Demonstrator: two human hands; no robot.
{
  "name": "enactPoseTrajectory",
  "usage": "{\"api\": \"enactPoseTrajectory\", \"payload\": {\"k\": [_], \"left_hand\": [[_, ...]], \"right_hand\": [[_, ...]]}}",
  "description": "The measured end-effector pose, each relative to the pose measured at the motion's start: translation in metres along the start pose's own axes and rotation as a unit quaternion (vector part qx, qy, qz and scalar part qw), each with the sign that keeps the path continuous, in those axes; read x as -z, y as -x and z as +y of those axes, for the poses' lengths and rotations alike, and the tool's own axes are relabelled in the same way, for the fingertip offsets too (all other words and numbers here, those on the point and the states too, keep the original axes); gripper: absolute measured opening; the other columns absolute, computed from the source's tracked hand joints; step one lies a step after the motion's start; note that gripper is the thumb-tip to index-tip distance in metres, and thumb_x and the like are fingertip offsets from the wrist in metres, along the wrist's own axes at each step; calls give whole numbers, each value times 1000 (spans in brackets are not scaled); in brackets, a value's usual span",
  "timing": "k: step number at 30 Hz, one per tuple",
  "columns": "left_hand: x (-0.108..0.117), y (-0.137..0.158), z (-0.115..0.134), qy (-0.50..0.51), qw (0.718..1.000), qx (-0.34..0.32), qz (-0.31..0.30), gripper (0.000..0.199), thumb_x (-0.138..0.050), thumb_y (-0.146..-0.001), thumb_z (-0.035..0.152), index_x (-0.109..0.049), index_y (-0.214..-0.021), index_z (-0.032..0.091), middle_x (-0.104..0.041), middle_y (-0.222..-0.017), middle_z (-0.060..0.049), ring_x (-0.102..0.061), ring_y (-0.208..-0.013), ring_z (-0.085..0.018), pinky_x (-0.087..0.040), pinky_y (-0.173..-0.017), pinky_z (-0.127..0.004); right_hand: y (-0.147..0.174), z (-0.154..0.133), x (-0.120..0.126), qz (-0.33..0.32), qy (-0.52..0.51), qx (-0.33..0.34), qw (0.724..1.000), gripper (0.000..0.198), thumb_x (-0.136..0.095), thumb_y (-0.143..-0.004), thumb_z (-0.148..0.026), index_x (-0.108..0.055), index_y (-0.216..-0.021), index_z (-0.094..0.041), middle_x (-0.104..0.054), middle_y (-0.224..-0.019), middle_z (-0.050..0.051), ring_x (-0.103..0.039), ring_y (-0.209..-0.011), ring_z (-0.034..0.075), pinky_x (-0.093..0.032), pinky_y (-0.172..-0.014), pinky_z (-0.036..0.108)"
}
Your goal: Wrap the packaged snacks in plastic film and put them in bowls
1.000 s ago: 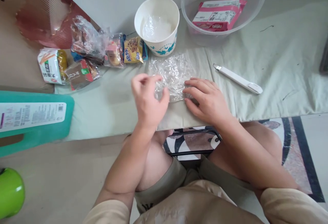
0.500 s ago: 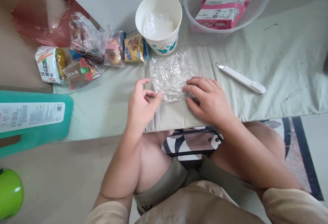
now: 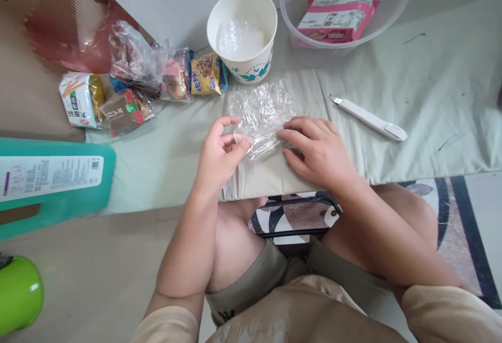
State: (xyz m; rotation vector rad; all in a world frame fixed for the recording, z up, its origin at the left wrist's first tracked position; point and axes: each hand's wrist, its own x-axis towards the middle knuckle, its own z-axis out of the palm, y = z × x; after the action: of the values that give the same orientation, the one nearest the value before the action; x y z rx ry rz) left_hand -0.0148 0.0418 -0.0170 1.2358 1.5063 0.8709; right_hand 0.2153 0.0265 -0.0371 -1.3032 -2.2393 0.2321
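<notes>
In the middle of my frame I see a thin, clear, crinkled plastic sheet (image 3: 266, 107), glossy with white glints and lying on a pale green cloth (image 3: 435, 139). Its outline is ragged and roughly square, and creases run across it in many directions.

It lies between the two hands. My left hand (image 3: 221, 152) is at its left edge, fingers curled and the thumb reaching in over the lower left corner; I can't tell whether film is pinched there. My right hand (image 3: 317, 147) lies along the right edge, palm down, fingers loosely spread and bent, their tips on the film with no grasp that I can see.

The sheet's broad face is turned up towards my camera. I can make out no clear long axis; the creased lower edge slants up towards the right of the frame. The upper edge reaches just below a white paper cup with teal leaf prints (image 3: 243, 34).
</notes>
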Motion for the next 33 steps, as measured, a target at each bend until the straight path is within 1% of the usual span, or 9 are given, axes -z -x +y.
{"api": "enactPoseTrajectory", "payload": {"k": [7, 11, 13, 15, 17, 21, 26, 29, 33], "left_hand": [[7, 1, 1, -193, 977, -13, 85, 7, -66, -77, 18, -69, -83, 22, -56, -56, 7, -47, -50, -9, -38, -54, -25], [-6, 4, 8, -293, 917, -175, 204, 6, -64, -84, 21, -70, -85, 21, -59, -62, 4, -55, -58, -12, -47, -63, -29], [-17, 5, 11, -313, 886, -294, 175, 13, -60, -90, 23, -72, -92, 20, -72, -80, -2, -67, -77, -17, -55, -77, -32], [-28, 3, 13, -341, 872, -340, 89, 21, -57, -94, 24, -75, -105, 19, -78, -106, -9, -72, -102, -22, -57, -95, -36], [-33, 0, 12, -377, 873, -309, 26, 34, -57, -96, 25, -73, -124, 18, -74, -132, -12, -66, -128, -26, -51, -113, -40], [-28, -8, 8, -443, 877, -183, -6, 54, -57, -96, 26, -60, -150, 24, -51, -166, -9, -40, -159, -33, -29, -132, -55], [-19, -7, 2, -462, 870, -165, -55, 66, -57, -93, 23, -51, -158, 28, -39, -173, -9, -30, -164, -38, -19, -132, -67], [-13, -6, -4, -438, 874, -203, -58, 69, -62, -89, 20, -51, -157, 29, -40, -173, -10, -30, -163, -40, -20, -131, -69], [-5, -8, -5, -360, 888, -287, -9, 48, -69, -84, 24, -67, -132, 24, -58, -156, -14, -45, -154, -35, -35, -129, -57]], "right_hand": [[1, -1, -2, -2, 14, 2, 1000, 26, -59, -98, -22, -76, -119, -21, -75, -125, 11, -68, -120, 29, -47, -99, 43], [2, 0, -2, -12, 12, -5, 1000, 27, -57, -100, -23, -76, -119, -22, -74, -126, 11, -67, -121, 29, -46, -100, 44], [2, -1, -1, -17, 10, -3, 1000, 28, -58, -100, -26, -75, -121, -23, -73, -128, 11, -66, -121, 30, -45, -100, 44], [3, -1, 0, -18, 8, 0, 1000, 30, -60, -99, -29, -74, -124, -23, -73, -130, 11, -65, -122, 30, -44, -101, 45], [3, -2, 1, -18, 5, 4, 1000, 32, -62, -98, -32, -72, -127, -22, -72, -133, 10, -65, -123, 30, -44, -99, 45], [3, -2, 2, -36, 0, 2, 999, 33, -60, -100, -36, -72, -127, -22, -74, -136, 7, -64, -118, 29, -42, -91, 45], [5, 3, 5, -4, -40, 3, 999, 37, -45, -107, -41, -76, -111, -22, -79, -122, 6, -64, -107, 27, -40, -88, 45], [6, 6, 5, -14, -61, 39, 997, 34, -60, -98, -50, -74, -117, -25, -78, -123, 5, -63, -114, 29, -40, -94, 47], [4, 5, 2, -39, -60, 34, 997, 13, -63, -97, -30, -75, -101, -26, -80, -115, 2, -67, -119, 27, -39, -100, 45]]}}
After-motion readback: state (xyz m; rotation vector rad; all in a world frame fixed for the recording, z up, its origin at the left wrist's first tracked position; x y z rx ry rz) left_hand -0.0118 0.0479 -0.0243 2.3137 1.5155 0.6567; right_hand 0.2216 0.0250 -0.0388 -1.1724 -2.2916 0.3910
